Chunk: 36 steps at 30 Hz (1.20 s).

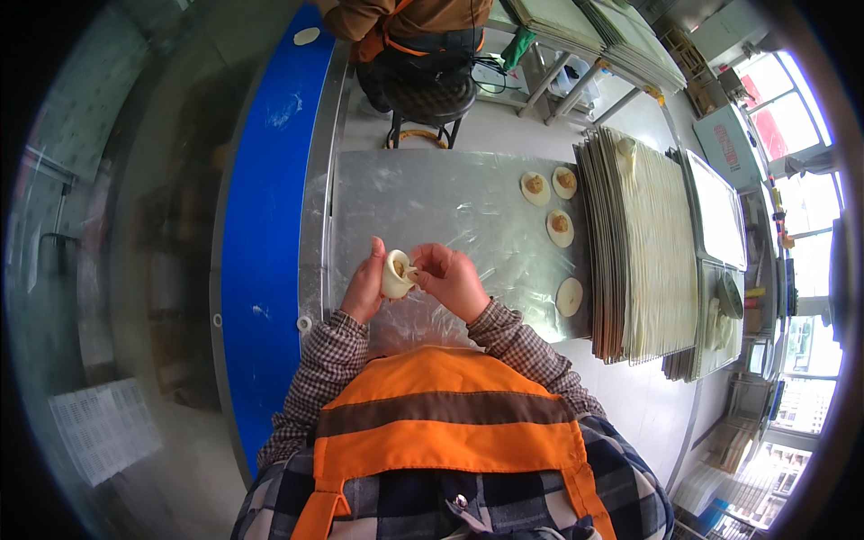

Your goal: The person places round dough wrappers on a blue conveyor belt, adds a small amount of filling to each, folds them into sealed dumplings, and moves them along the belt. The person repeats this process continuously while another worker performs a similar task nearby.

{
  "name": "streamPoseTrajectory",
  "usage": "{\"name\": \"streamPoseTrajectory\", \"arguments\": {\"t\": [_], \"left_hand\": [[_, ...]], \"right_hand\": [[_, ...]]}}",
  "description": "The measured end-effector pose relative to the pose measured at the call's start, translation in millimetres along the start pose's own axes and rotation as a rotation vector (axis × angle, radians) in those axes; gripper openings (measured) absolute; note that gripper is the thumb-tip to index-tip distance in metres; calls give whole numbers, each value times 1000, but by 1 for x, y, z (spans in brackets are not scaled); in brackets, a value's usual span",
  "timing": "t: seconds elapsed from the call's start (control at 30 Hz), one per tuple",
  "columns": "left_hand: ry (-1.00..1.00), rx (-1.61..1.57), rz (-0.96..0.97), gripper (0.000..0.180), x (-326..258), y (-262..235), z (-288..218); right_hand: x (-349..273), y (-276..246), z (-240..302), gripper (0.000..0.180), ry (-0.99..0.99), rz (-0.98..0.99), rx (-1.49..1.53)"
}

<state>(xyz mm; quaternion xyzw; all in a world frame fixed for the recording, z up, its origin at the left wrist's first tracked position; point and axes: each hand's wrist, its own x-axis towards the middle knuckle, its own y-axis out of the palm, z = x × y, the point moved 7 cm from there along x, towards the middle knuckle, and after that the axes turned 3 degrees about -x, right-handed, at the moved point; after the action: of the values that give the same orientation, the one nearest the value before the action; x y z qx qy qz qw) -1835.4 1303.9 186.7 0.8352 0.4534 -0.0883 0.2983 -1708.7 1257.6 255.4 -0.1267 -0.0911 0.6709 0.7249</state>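
Just now the dough (393,284) is above the desk (432,193), near its left edge, cradled in the half-curled left hand (364,286); the right hand (453,280), nearly closed, pinches its rim. Open room stretches ahead and rightward to four discs (569,297) beside the trays (652,252). Leftward, past the edge, runs a blue belt (261,225).

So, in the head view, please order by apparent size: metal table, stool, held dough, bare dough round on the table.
1. Metal table
2. Stool
3. Held dough, bare dough round: unsure, the held one is nearer.
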Motion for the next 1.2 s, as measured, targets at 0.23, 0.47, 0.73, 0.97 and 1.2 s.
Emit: {"name": "streamPoseTrajectory", "arguments": {"t": [0.23,0.47,0.73,0.97,1.2], "left_hand": [[131,132,28,62,-14,9,-15],[31,-31,109,50,-15,2,-13],[90,132,-35,54,-23,-7,-21],[285,151,70,54,-25,-1,-37],[13,-174,133,52,-29,-6,-17]], "right_hand": [[-2,2,5,16,-80,18,-185],[-1,16,-1,17,148,40,282],[-2,14,27,18,-287,-30,-213],[3,20,-1,20,158,36,162],[4,25,19,20,-38,51,51]]}}
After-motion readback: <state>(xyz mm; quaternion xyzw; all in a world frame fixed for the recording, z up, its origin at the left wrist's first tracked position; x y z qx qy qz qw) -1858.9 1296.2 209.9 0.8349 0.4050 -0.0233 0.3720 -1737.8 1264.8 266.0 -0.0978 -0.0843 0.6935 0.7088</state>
